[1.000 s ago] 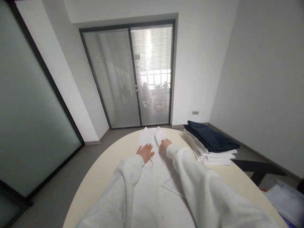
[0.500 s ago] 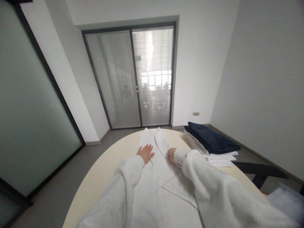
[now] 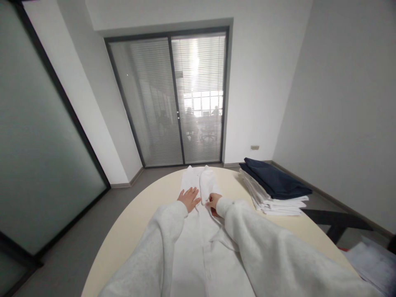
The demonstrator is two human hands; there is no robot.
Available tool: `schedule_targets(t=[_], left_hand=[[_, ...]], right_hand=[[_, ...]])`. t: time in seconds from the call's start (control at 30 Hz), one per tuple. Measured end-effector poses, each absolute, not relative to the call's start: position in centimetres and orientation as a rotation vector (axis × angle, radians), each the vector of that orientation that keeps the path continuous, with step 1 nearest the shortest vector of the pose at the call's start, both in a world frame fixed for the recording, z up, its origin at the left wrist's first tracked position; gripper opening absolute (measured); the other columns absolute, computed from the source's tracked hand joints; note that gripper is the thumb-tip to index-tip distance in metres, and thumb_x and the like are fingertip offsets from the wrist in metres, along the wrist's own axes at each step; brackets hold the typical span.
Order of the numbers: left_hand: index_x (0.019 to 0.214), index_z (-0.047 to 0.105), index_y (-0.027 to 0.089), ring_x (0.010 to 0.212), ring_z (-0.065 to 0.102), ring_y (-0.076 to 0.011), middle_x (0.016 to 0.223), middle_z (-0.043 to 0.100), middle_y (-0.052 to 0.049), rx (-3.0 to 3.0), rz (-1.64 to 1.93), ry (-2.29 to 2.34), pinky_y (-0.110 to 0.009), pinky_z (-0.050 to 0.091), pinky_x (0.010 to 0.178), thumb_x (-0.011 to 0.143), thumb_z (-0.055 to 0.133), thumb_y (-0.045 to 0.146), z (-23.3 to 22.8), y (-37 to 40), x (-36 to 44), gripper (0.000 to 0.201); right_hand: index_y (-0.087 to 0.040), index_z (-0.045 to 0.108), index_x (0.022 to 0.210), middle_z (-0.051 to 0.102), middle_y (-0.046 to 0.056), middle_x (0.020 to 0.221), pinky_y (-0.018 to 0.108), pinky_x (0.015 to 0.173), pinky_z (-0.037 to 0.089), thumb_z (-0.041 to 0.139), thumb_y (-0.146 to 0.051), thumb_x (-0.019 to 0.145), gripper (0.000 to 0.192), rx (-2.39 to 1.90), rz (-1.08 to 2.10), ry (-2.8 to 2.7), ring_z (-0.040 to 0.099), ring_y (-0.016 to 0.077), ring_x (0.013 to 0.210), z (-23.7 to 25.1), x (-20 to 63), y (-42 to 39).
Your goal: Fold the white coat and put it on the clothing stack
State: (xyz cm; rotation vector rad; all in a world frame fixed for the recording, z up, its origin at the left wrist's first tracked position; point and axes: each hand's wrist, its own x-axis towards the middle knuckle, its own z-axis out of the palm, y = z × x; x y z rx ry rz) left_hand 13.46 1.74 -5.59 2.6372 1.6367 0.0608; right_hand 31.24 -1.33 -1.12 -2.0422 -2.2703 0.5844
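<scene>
A white shirt (image 3: 198,251) lies lengthwise on the round table, its collar end at the far edge and its right side partly folded in. My left hand (image 3: 189,199) rests flat on the shirt's left part, fingers spread. Close beside it, my right hand (image 3: 213,201) pinches the shirt's folded cloth near the middle. Both forearms wear light fleecy sleeves, and the right sleeve hides some of the shirt's right side.
The pale round table (image 3: 130,222) carries a stack of folded white garments (image 3: 278,206) at the right, topped by dark blue folded cloth (image 3: 274,177). Beyond are glass doors with blinds (image 3: 173,103). A black chair part (image 3: 337,220) and a whitish bundle (image 3: 371,260) stand lower right.
My right hand has moved left with the pinched cloth, bringing the shirt's right side inward over the middle. My left hand stays in place.
</scene>
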Motion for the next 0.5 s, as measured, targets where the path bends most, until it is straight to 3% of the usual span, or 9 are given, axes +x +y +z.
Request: schedule_targets(t=[0.07, 0.3, 0.4, 0.5], left_hand=[[0.141, 0.018, 0.029, 0.136, 0.011, -0.0166, 0.148, 0.014, 0.003, 2.635, 0.073, 1.628, -0.047, 0.013, 0.108, 0.087, 0.008, 0.058, -5.7, 1.8, 13.4, 0.062], [0.141, 0.017, 0.028, 0.136, 0.008, -0.0175, 0.149, 0.011, 0.003, 2.609, 0.06, 1.661, -0.048, 0.011, 0.108, 0.087, 0.007, 0.058, -6.0, 2.0, 13.4, 0.063], [0.141, 0.018, 0.028, 0.137, 0.007, -0.0182, 0.149, 0.01, 0.003, 2.604, 0.062, 1.684, -0.048, 0.011, 0.108, 0.086, 0.007, 0.059, -5.9, 2.2, 13.6, 0.064], [0.141, 0.018, 0.03, 0.137, 0.006, -0.0188, 0.149, 0.011, 0.003, 2.593, 0.051, 1.723, -0.049, 0.009, 0.107, 0.086, 0.007, 0.058, -5.6, 2.2, 13.8, 0.062]], right_hand=[[-0.018, 0.063, 0.096, 0.067, 0.002, 0.075, 0.022, 0.06, 0.044, 0.06, -0.038, 0.073, 0.03, -2.022, 0.619, -2.35, 0.062, 0.0144, 0.069, -0.5, 32.0, -2.2], [-0.017, 0.062, 0.062, 0.066, 0.008, 0.076, 0.036, 0.081, 0.044, 0.08, -0.028, 0.047, 0.026, -2.082, 0.574, -2.572, 0.061, 0.0283, 0.088, 1.6, 35.8, -5.1], [-0.021, 0.059, 0.057, 0.066, 0.006, 0.073, 0.032, 0.08, 0.045, 0.078, -0.019, 0.048, 0.021, -2.029, 0.742, -2.624, 0.062, 0.0249, 0.085, 0.8, 36.4, -5.6], [-0.021, 0.061, 0.063, 0.066, 0.003, 0.075, 0.028, 0.074, 0.046, 0.071, -0.014, 0.053, 0.016, -1.878, 0.703, -2.69, 0.062, 0.0213, 0.082, -0.3, 36.0, -5.4]])
